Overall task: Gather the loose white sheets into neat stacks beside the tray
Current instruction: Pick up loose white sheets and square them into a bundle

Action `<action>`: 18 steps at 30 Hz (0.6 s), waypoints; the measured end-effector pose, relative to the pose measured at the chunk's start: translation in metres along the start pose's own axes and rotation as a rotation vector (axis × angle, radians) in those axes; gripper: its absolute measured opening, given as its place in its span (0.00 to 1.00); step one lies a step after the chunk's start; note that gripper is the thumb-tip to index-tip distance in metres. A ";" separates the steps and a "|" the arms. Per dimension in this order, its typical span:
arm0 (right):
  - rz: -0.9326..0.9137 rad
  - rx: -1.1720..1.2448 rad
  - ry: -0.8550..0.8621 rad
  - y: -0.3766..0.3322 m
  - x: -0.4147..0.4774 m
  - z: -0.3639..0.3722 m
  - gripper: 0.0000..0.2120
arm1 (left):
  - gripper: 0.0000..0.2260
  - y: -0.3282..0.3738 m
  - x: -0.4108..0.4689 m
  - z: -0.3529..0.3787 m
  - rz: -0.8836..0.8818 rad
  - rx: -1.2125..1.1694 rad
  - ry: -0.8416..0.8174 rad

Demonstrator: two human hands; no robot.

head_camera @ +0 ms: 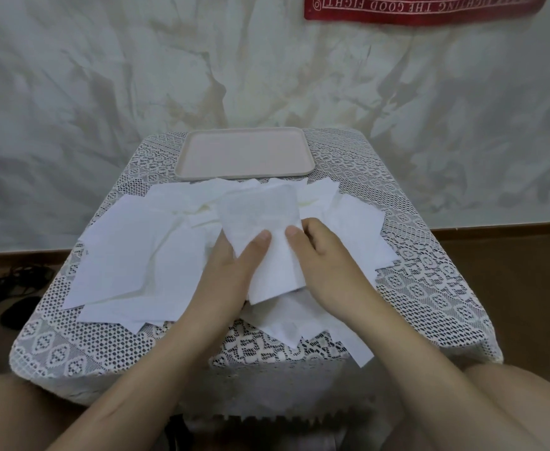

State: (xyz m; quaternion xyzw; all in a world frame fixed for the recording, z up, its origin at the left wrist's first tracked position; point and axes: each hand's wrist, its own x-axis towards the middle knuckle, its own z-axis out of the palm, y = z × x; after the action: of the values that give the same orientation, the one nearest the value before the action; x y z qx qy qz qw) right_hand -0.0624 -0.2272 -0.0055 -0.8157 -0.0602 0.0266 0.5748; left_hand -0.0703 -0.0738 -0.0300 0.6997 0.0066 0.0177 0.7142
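Note:
Several loose white sheets (127,255) lie scattered and overlapping across a small table, in front of an empty pale pink tray (244,155) at the far edge. A small bundle of white sheets (267,222) is lifted above the pile at the centre. My left hand (234,271) grips it from the left, thumb on top and fingers underneath. From the right, my right hand (319,252) pinches the same bundle, thumb on top. More sheets (361,229) spread to the right and under my hands.
A white lace cloth (429,304) covers the small table and hangs over its edges. My bare knees (511,408) flank the near side. Dark cables and a black object (13,288) lie on the floor at left. A marbled wall stands close behind.

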 end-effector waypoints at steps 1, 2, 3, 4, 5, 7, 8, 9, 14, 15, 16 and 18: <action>0.000 0.017 -0.027 0.001 -0.001 0.003 0.14 | 0.15 -0.001 -0.002 0.003 0.004 0.007 -0.002; 0.006 0.033 -0.063 0.001 -0.003 0.004 0.12 | 0.14 -0.002 -0.003 0.005 0.010 0.011 0.006; 0.009 0.046 -0.100 0.002 -0.004 0.004 0.11 | 0.14 -0.002 -0.003 0.005 0.012 0.008 0.014; 0.010 0.055 -0.142 0.002 -0.005 0.002 0.10 | 0.15 0.000 -0.001 0.003 0.019 0.002 0.018; 0.008 0.053 -0.195 0.002 -0.004 -0.003 0.10 | 0.18 0.004 0.002 -0.002 0.033 0.005 0.024; 0.000 0.022 -0.279 -0.002 0.007 -0.015 0.09 | 0.26 0.013 0.015 -0.016 0.043 -0.021 0.039; -0.015 0.028 -0.270 -0.007 0.015 -0.021 0.10 | 0.28 0.017 0.023 -0.024 0.041 -0.046 0.043; -0.030 0.067 -0.224 -0.011 0.024 -0.027 0.10 | 0.27 0.021 0.031 -0.030 0.041 -0.076 0.040; -0.041 0.254 -0.172 -0.012 0.049 -0.032 0.14 | 0.23 0.026 0.047 -0.030 0.008 -0.267 0.011; -0.067 0.239 -0.138 -0.008 0.051 -0.031 0.13 | 0.23 0.024 0.049 -0.030 0.020 -0.245 0.003; -0.093 0.227 -0.082 -0.005 0.052 -0.030 0.12 | 0.24 0.024 0.050 -0.032 0.053 -0.199 -0.008; -0.137 0.210 -0.003 0.000 0.053 -0.035 0.12 | 0.27 0.021 0.054 -0.037 0.146 -0.063 -0.040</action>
State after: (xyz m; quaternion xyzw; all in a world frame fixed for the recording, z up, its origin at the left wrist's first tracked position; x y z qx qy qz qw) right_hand -0.0058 -0.2534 0.0078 -0.7448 -0.1138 -0.0053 0.6575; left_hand -0.0180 -0.0342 -0.0090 0.6757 -0.0593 0.0560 0.7326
